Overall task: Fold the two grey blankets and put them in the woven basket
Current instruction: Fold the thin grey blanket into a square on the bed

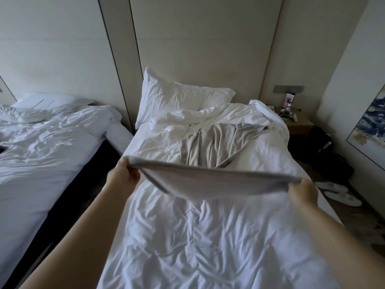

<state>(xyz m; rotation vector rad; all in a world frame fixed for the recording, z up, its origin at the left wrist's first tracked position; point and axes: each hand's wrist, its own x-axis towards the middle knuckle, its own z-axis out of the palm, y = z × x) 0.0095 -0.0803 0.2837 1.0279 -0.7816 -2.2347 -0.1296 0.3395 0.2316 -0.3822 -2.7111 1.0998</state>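
A wide bed (325,202) fills the middle of the room, its headboard end against a panelled wall, and a rumpled white duvet (208,243) covers almost all of it. A second bed (41,155) with equally creased white bedding stands to the left, parted from the first by a dark, narrow gap. Two white pillows (177,99) lean at the head of the middle bed. Below them, on the far half of the duvet and towards its right side, one grey blanket (212,142) lies loose and unfolded in long ridges. The other grey blanket (218,182) is held up in the air over the middle of the duvet, nearer the person, stretched sideways between both hands into a shallow sagging band; it is blurred. The left hand (123,176) grips its left end with fingers curled round the bunched edge, and the right hand (304,192) grips the right end the same way, fingers closed over the cloth. Both forearms reach in from the bottom of the view. On the right wall hangs a framed painting (370,126) in blue and gold. A dark bag (333,163) sits on the floor beside the bed, near a small bedside table (300,125) that carries a bottle (287,111) and other small items too small to make out. A pair of white slippers (337,192) lies on the floor just beside the bed's right edge.
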